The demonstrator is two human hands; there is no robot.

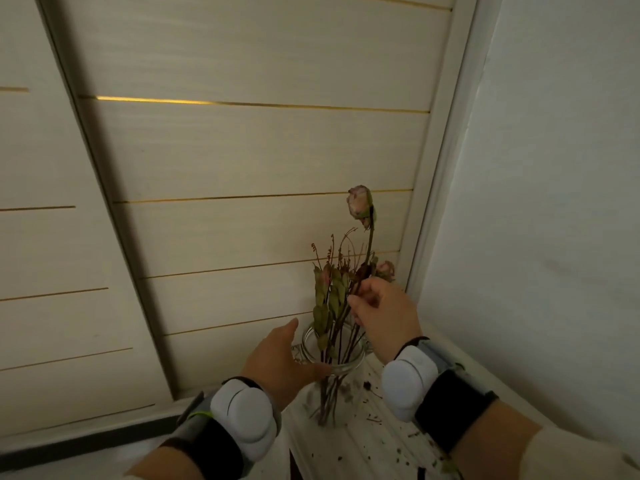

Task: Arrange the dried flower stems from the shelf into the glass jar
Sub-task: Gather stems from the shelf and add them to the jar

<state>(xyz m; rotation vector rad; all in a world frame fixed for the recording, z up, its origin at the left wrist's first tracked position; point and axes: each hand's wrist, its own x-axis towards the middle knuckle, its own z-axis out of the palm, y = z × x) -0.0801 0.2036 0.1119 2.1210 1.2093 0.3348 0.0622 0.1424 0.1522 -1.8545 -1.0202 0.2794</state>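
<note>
A clear glass jar (pixel 346 367) stands on a white shelf top (pixel 367 441) in the corner. Several dried stems with withered leaves (pixel 325 306) stand in it. My left hand (pixel 280 358) wraps the jar's left side near its rim. My right hand (pixel 384 317) pinches a tall dried rose stem (pixel 370 244) above the jar; its pale pink bud (pixel 360 202) droops at the top. A second small bud (pixel 386 270) shows just behind my right hand. The lower end of the held stem is hidden among the others.
Cream wall panels with thin gold strips (pixel 242 150) rise behind the jar. A white wall (pixel 554 202) closes the right side. Dark crumbs of dried plant (pixel 374 417) litter the shelf top. Both wrists wear bands with white pods.
</note>
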